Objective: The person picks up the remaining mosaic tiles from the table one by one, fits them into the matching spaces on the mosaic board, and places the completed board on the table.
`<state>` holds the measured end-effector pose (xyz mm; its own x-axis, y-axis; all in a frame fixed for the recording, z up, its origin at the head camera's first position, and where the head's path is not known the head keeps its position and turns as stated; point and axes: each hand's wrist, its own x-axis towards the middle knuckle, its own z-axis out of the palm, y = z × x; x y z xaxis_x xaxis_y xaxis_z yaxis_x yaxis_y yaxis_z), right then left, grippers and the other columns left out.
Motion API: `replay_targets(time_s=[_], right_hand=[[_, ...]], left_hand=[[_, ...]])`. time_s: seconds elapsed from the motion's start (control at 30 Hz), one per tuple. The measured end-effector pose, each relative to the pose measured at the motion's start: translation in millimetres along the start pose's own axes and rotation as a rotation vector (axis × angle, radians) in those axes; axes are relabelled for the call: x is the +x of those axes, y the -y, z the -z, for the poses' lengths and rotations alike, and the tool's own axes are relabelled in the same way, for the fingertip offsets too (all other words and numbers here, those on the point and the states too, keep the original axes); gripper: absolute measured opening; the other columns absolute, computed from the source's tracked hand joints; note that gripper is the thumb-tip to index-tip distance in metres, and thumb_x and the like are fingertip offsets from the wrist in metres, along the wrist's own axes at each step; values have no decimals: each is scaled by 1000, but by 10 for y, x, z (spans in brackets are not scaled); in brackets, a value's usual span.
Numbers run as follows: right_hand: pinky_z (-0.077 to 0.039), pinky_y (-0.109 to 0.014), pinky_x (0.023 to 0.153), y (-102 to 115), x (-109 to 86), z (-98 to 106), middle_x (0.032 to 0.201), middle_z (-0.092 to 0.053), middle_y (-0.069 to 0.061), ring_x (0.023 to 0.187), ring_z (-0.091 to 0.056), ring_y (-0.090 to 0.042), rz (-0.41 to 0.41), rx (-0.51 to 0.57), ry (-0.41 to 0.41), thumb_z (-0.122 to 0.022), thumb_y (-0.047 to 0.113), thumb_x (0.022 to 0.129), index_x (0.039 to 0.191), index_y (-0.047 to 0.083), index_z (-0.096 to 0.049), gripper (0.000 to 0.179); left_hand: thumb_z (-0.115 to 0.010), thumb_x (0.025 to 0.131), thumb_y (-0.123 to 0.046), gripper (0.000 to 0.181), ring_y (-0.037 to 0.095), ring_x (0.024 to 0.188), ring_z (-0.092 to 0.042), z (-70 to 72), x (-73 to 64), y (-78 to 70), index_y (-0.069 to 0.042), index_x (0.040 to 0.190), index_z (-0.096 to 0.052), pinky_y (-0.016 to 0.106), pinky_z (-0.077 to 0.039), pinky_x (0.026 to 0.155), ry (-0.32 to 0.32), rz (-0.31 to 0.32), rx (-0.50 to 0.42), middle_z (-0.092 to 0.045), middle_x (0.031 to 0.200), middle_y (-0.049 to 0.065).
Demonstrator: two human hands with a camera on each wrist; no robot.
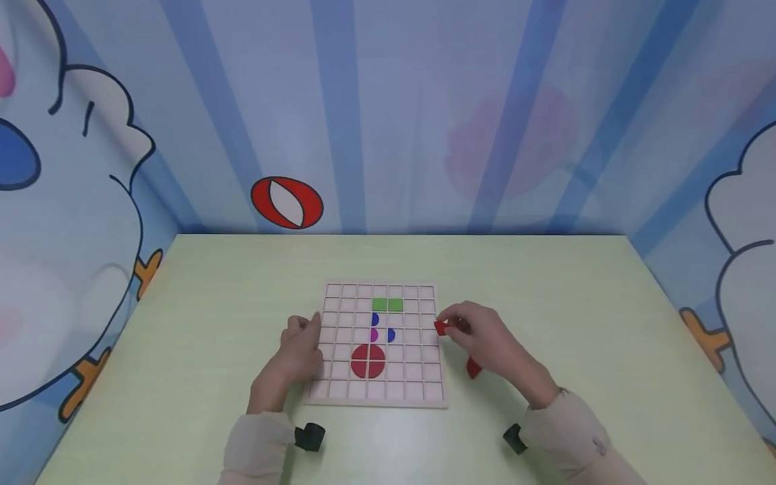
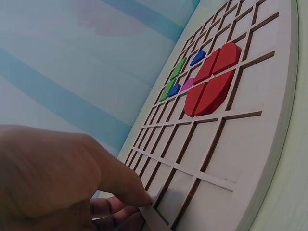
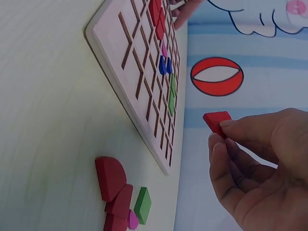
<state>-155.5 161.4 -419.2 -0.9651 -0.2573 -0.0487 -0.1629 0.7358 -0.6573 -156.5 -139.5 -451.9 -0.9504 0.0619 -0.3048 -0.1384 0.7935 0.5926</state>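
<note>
A pale wooden grid board (image 1: pixel 414 391) lies on the table. My left hand (image 1: pixel 300 353) holds its left edge, with the thumb on top in the left wrist view. Between thumb and fingertips, my right hand (image 1: pixel 488 337) pinches a small red block (image 3: pixel 216 121) near the board's right edge. Four-part red quarter-circle pieces (image 1: pixel 360 353) form a disc in the grid's lower middle. Above it sit a magenta piece (image 1: pixel 374 335), two blue rounded pieces (image 1: pixel 391 335) and two green squares (image 1: pixel 379 305).
Beside the board, partly hidden under my right hand in the head view, lie loose red pieces (image 3: pixel 109 178), a green piece (image 3: pixel 143 205) and a magenta piece (image 3: pixel 133 220). A blue striped wall (image 1: pixel 394 135) with cartoon pictures rises behind the pale green table (image 1: pixel 242 269).
</note>
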Motion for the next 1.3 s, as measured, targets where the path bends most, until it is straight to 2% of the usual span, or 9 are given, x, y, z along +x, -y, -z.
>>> replay_targets(time_s=[0.33, 0.7, 1.07, 1.3], right_hand=[[-49, -27, 77, 146, 48, -155, 95, -62, 4, 84, -53, -14, 38, -17, 83, -68, 8, 86, 102, 16, -69, 18], [-49, -24, 73, 247, 77, -209, 89, -62, 7, 79, -54, -10, 171, -56, 153, -67, 9, 87, 98, 13, -69, 12], [-51, -24, 79, 289, 160, -248, 96, -65, 2, 86, -57, -10, 311, -91, 243, -64, 7, 89, 101, 8, -73, 15], [-50, -24, 79, 298, 224, -304, 94, -64, 4, 86, -55, -10, 316, -107, 296, -64, 7, 89, 98, 11, -74, 14]], left_hand=[[-42, 87, 6, 71, 34, 122, -31, 0, -12, -31, -2, 153, -14, 49, -40, 97, 4, 29, 2, -22, 139, 21], [-41, 87, 6, 71, 32, 120, -31, -7, -8, -32, -2, 152, -15, 49, -40, 96, -8, 31, -4, -24, 137, 20], [-42, 89, 4, 70, 32, 122, -29, -5, 6, -12, -4, 153, -14, 51, -37, 100, 2, 32, -10, -22, 139, 19], [-43, 90, 3, 70, 31, 122, -28, 1, 3, -14, -5, 153, -13, 50, -37, 100, 8, 42, -10, -22, 139, 18]])
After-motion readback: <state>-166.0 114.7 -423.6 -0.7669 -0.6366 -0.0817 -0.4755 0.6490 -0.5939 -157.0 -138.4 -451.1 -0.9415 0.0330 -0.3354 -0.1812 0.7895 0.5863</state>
